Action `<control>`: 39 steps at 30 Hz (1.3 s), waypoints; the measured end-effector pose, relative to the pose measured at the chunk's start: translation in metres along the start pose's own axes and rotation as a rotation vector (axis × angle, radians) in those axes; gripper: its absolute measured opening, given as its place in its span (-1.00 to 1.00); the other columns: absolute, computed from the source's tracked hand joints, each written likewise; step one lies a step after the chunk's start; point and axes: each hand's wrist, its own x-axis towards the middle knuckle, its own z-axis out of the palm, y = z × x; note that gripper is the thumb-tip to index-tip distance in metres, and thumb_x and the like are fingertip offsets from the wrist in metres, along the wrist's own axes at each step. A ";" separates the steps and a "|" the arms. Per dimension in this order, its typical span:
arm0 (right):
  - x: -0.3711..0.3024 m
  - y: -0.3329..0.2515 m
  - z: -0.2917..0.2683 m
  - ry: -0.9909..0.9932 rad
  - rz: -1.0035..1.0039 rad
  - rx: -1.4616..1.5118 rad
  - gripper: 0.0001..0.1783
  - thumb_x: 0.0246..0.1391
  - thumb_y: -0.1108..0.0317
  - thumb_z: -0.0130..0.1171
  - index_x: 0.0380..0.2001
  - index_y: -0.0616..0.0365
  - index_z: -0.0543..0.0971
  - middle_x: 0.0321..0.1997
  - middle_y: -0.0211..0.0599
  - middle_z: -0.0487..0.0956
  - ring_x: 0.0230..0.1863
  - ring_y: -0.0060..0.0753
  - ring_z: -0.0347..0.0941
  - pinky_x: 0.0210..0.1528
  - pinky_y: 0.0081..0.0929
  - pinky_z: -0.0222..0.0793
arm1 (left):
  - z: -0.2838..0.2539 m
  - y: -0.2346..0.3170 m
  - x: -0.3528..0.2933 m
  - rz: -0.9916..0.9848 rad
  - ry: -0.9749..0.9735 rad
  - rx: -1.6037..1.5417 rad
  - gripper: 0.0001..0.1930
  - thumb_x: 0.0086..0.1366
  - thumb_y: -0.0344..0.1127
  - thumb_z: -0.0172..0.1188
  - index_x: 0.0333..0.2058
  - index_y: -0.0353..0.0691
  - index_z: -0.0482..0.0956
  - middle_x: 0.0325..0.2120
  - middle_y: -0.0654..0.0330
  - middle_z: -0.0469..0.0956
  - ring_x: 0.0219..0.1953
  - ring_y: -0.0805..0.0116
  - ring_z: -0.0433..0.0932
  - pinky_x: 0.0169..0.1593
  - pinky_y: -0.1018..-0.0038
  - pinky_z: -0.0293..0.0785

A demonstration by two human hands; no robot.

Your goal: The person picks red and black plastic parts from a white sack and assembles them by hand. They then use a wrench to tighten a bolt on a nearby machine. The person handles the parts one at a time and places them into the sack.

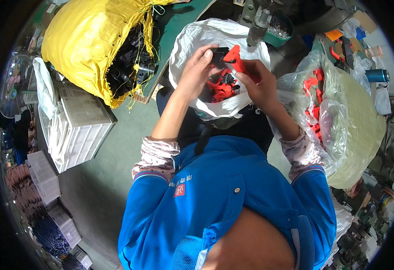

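Over an open white woven sack (185, 40), my two hands are close together. My left hand (198, 67) is closed on a black plastic part (220, 56), thumb on top. In my right hand (261, 81) is a red plastic part (234, 56), its upper end beside the black part; whether the two touch I cannot tell. Below them, inside the sack, lies a heap of red and black plastic pieces (223, 90). My fingers partly hide both held parts.
At the upper left, a yellow woven sack (87, 40) spills black parts (132, 67). A clear plastic bag with red parts (314, 103) stands at the right. A metal machine column (260, 27) rises just behind the white sack. White crates (82, 128) stand on the left.
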 end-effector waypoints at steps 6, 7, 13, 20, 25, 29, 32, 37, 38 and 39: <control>-0.006 0.004 0.004 -0.098 -0.084 -0.030 -0.42 -0.07 0.37 0.14 0.07 0.17 0.26 -0.33 -0.07 0.54 -0.29 -0.21 0.52 -0.27 -0.51 0.39 | 0.008 -0.004 -0.013 -0.102 0.038 0.079 -0.59 0.25 0.01 -0.07 -0.21 -0.27 0.33 -0.47 0.07 0.48 -0.53 0.39 0.52 -0.56 0.58 0.49; -0.007 0.005 0.005 -0.112 -0.148 -0.061 -0.39 -0.08 0.37 0.15 0.09 0.16 0.24 -0.32 -0.07 0.54 -0.28 -0.20 0.52 -0.28 -0.51 0.39 | 0.016 -0.008 -0.014 -0.067 0.135 0.084 -0.62 0.27 0.00 -0.11 -0.27 -0.27 0.33 -0.61 0.12 0.48 -0.68 0.43 0.46 -0.72 0.65 0.34; -0.002 -0.003 -0.022 -0.481 0.147 0.087 -0.38 -0.12 0.42 0.20 0.07 0.20 0.28 -0.45 -0.14 0.51 -0.38 -0.67 0.40 -0.31 -0.62 0.32 | 0.015 0.009 -0.022 -0.185 0.068 0.378 -0.70 0.30 -0.07 -0.11 -0.41 -0.20 0.31 -0.76 0.21 0.41 -0.82 0.51 0.34 -0.80 0.72 0.07; -0.005 0.000 0.003 -0.246 -0.087 -0.199 -0.44 -0.08 0.32 0.14 0.05 0.10 0.28 -0.40 -0.03 0.50 -0.41 -0.02 0.46 -0.41 -0.36 0.36 | 0.018 -0.001 -0.021 -0.093 0.267 0.245 -0.69 0.31 -0.10 -0.15 -0.42 -0.26 0.28 -0.76 0.17 0.37 -0.83 0.50 0.27 -0.78 0.66 0.05; -0.004 0.003 0.035 0.000 -0.139 -0.251 -0.44 -0.10 0.40 0.17 0.04 0.16 0.30 -0.50 -0.26 0.45 -0.53 -0.49 0.29 -0.47 -0.59 0.27 | -0.012 0.013 -0.016 0.090 0.296 0.377 -0.66 0.29 -0.09 -0.13 -0.27 -0.32 0.34 -0.54 0.15 0.46 -0.60 0.47 0.42 -0.53 0.60 0.37; -0.002 0.008 0.029 -0.023 -0.102 -0.274 -0.42 -0.11 0.35 0.21 0.04 0.18 0.32 -0.42 -0.24 0.46 -0.41 -0.49 0.34 -0.35 -0.58 0.28 | -0.067 0.038 -0.039 0.344 0.457 0.821 -0.87 0.22 -0.39 -0.01 -0.37 -0.37 0.39 -0.53 0.21 0.48 -0.55 0.57 0.38 -0.44 0.65 0.34; -0.002 0.021 0.023 -0.028 -0.229 -0.434 -0.45 -0.09 0.30 0.17 0.02 0.18 0.34 -0.15 -0.07 0.44 -0.13 -0.15 0.33 -0.10 -0.38 0.24 | -0.112 0.002 -0.076 0.292 0.545 0.847 -0.87 0.21 -0.37 0.01 -0.42 -0.34 0.40 -0.62 0.29 0.42 -0.57 0.59 0.35 -0.46 0.64 0.32; -0.011 0.023 0.023 -0.132 -0.186 -0.386 -0.58 -0.06 0.34 0.12 -0.08 0.21 0.40 -0.08 -0.03 0.41 -0.05 -0.05 0.31 0.00 -0.32 0.21 | -0.146 -0.068 -0.102 0.125 0.584 1.622 -0.40 -0.09 -0.28 0.25 -0.05 -0.34 0.26 -0.25 -0.07 0.44 -0.17 0.04 0.37 -0.05 0.26 0.28; -0.014 0.024 0.025 -0.140 -0.186 -0.361 -0.60 -0.07 0.35 0.12 -0.10 0.22 0.41 -0.10 -0.02 0.42 -0.07 -0.03 0.31 -0.01 -0.30 0.22 | -0.148 -0.075 -0.098 0.072 0.587 1.684 -0.33 -0.11 -0.27 0.27 0.00 -0.33 0.20 -0.19 -0.08 0.41 -0.12 0.00 0.33 -0.01 0.23 0.23; -0.019 0.028 0.028 -0.144 -0.187 -0.339 -0.61 -0.07 0.36 0.11 -0.12 0.23 0.41 -0.11 -0.02 0.42 -0.08 -0.01 0.31 -0.02 -0.28 0.22 | -0.151 -0.081 -0.091 0.045 0.580 1.754 -0.28 -0.12 -0.21 0.28 0.02 -0.30 0.18 -0.21 -0.06 0.42 -0.15 0.01 0.35 -0.04 0.24 0.26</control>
